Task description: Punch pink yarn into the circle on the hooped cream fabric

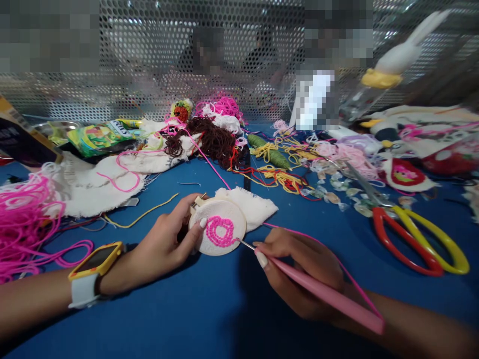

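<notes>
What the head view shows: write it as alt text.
The left hand holds an embroidery hoop with pink stitching; the right hand holds a pink needle tool, tip at the stitching's edge. Tangled yarn and scissors with red and yellow handles lie on a blue table.

Blue tbl surface (168, 324), perf. grey metal panel (149, 55) across the back, dim lt. beyond

Green packet (98, 139) — lettering blurred; dark box (26, 134) — lettering unreadable

The left hand (178, 232) holds a hoop (245, 222), the right hand (299, 269) a pink tool (318, 289) (tip (241, 242) at the stitches (214, 238)).
</notes>
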Demonstrator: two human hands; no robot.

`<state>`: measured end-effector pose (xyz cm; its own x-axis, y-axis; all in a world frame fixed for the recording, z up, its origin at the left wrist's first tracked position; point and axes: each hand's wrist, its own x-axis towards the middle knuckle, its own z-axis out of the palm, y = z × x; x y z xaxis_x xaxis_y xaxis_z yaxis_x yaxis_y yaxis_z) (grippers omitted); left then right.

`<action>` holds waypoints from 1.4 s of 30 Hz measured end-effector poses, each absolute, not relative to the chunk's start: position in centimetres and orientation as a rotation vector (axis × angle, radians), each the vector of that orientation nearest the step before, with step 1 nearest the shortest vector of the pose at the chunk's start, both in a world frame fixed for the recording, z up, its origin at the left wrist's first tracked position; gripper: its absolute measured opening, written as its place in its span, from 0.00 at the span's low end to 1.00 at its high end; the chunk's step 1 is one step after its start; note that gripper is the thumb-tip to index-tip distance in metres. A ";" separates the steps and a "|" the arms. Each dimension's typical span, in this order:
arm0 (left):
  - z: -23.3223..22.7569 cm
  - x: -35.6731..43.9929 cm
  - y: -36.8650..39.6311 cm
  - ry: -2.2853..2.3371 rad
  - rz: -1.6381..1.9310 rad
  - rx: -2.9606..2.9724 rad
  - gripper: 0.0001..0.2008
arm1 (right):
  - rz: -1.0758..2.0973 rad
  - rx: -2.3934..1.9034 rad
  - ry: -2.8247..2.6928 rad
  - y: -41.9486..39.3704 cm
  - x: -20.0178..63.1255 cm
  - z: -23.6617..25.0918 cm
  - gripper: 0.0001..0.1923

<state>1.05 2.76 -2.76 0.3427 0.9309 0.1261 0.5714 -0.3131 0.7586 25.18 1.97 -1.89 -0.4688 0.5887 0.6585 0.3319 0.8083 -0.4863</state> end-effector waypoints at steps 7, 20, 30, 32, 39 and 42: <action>-2.8 1.0 2.8 1.292 0.765 1.990 0.20 | 0.392 -0.683 -2.128 2.1 25.0 -1.9 0.08; -2.9 0.9 2.9 1.269 0.757 2.014 0.21 | 0.482 -0.659 -2.179 2.8 24.5 -3.5 0.09; -2.9 1.0 2.7 1.303 0.766 1.995 0.20 | 0.381 -0.659 -2.075 2.2 25.2 -2.1 0.08; -2.8 1.0 2.7 1.294 0.768 1.985 0.19 | 0.387 -0.650 -2.064 2.2 25.2 -2.2 0.08; -2.6 1.1 2.6 1.276 0.761 1.954 0.20 | 0.403 -0.697 -2.066 2.2 25.0 -2.1 0.07; -2.7 1.1 2.8 1.256 0.759 1.952 0.20 | 0.415 -0.717 -2.097 2.2 24.9 -2.0 0.06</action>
